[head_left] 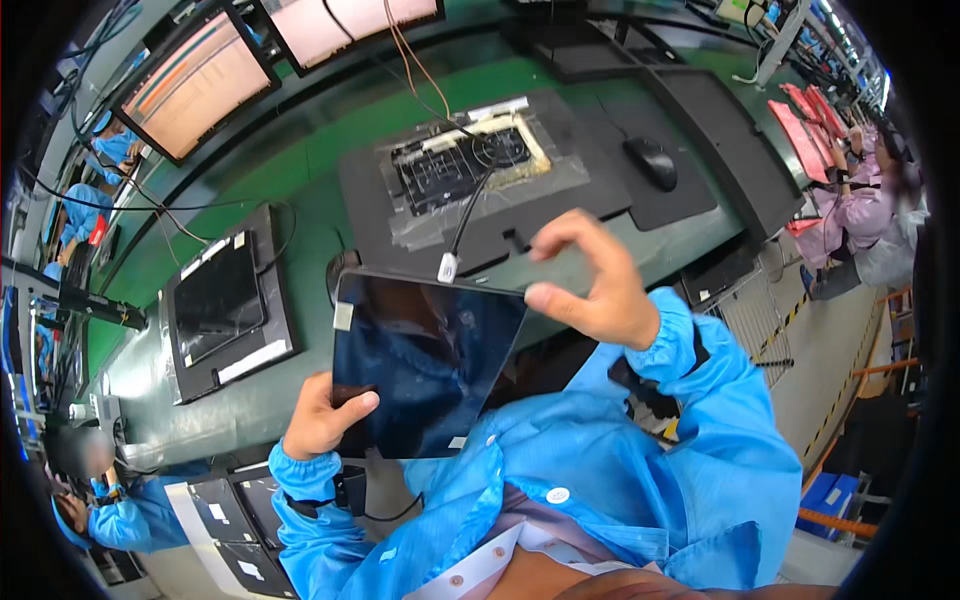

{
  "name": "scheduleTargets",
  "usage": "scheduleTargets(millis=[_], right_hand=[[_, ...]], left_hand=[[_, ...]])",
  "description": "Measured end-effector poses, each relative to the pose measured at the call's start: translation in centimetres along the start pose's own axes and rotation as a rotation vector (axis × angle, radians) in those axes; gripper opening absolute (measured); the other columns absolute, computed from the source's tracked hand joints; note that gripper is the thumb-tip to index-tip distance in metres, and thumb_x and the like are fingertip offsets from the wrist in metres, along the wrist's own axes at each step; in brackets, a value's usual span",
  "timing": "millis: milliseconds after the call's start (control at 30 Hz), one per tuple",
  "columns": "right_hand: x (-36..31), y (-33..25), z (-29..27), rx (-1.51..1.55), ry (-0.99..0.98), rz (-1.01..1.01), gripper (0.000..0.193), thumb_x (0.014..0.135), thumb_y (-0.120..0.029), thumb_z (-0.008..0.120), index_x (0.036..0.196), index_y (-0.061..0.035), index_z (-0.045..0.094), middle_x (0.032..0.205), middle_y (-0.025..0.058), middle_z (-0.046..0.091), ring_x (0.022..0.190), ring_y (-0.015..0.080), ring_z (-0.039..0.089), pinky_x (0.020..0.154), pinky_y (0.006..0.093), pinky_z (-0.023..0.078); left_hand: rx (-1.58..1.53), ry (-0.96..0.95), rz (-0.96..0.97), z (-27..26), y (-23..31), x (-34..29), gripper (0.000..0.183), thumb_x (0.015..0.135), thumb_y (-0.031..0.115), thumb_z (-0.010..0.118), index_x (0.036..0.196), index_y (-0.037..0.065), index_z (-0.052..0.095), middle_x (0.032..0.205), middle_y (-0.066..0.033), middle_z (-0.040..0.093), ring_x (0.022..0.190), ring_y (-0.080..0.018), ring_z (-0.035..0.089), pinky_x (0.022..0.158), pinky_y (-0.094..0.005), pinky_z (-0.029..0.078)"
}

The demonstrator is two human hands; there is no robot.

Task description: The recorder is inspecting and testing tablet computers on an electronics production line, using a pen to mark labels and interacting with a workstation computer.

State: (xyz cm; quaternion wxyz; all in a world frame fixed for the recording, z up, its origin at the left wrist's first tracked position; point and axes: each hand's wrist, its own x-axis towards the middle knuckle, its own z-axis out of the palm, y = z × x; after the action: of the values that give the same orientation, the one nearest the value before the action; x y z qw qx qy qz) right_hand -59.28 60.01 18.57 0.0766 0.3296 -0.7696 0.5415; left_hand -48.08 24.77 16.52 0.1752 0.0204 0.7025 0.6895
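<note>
Tablet (pixel 415 350), dark, glossy, pale label (pixel 343 316) near one corner; left hand (pixel 322 420) clasped on its edge, right hand (pixel 605 295) unclasped nearby.

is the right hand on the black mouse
No, the right hand is near a corner of the tablet, apart from the black mouse.

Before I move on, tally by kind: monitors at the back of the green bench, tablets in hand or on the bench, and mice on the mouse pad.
Monitors: 2, one cut off at the top
Tablets: 2, one in the left hand, one on the board at left
Mouse on the pad: 1
Total: 5
</note>
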Motion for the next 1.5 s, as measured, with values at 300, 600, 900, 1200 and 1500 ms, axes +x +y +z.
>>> scheduleTargets(millis=[300,600,900,1200,1500], right_hand=[[-0.1,5.6,-2.0,0.990,0.093,0.630,0.036,0.099,-0.020,0.066,0.129,-0.0034,0.058,0.115,0.0068,0.070,0.097,0.0188,0.071,0.082,0.0368,0.059],[2.0,12.0,-6.2,0.935,0.298,0.683,0.018,0.101,-0.026,0.063,0.110,-0.0100,0.064,0.099,0.0040,0.071,0.096,0.0196,0.069,0.090,0.0411,0.056],[4.3,10.7,-7.8,0.577,0.105,0.967,0.050,0.096,-0.032,0.070,0.128,0.0015,0.053,0.106,0.0130,0.067,0.095,0.0292,0.071,0.089,0.0419,0.059],[4.4,10.7,-10.1,-0.626,-0.200,0.371,0.066,0.077,-0.036,0.085,0.125,0.0030,0.063,0.096,0.0105,0.061,0.087,0.0276,0.062,0.078,0.0379,0.050],[3.3,12.4,-9.3,-0.677,-0.069,0.237,0.058,0.080,-0.042,0.081,0.121,-0.0025,0.068,0.095,0.0113,0.060,0.086,0.0305,0.063,0.076,0.0402,0.050]], left_hand=[[0.028,0.131,0.201,-0.4,4.4,11.7,0.050,0.092,0.013,0.074,0.136,-0.001,0.053,0.110,-0.0071,0.068,0.100,-0.0125,0.064,0.085,-0.0280,0.053],[1.033,0.199,0.365,2.3,3.7,15.9,0.123,0.066,0.059,0.087,0.155,-0.002,0.028,0.156,-0.0327,0.028,0.145,-0.0479,0.031,0.121,-0.0527,0.026],[1.215,0.221,0.262,3.8,1.8,18.5,0.112,0.072,0.061,0.081,0.154,0.001,0.034,0.157,-0.0323,0.026,0.148,-0.0439,0.027,0.121,-0.0594,0.018],[1.249,0.312,0.377,3.8,1.7,18.7,0.089,0.076,0.053,0.081,0.142,0.001,0.052,0.152,-0.0302,0.038,0.139,-0.0466,0.039,0.116,-0.0534,0.031],[1.208,0.300,0.481,3.2,1.3,18.9,0.072,0.081,0.039,0.080,0.136,0.000,0.057,0.146,-0.0290,0.046,0.131,-0.0457,0.049,0.110,-0.0466,0.041]])
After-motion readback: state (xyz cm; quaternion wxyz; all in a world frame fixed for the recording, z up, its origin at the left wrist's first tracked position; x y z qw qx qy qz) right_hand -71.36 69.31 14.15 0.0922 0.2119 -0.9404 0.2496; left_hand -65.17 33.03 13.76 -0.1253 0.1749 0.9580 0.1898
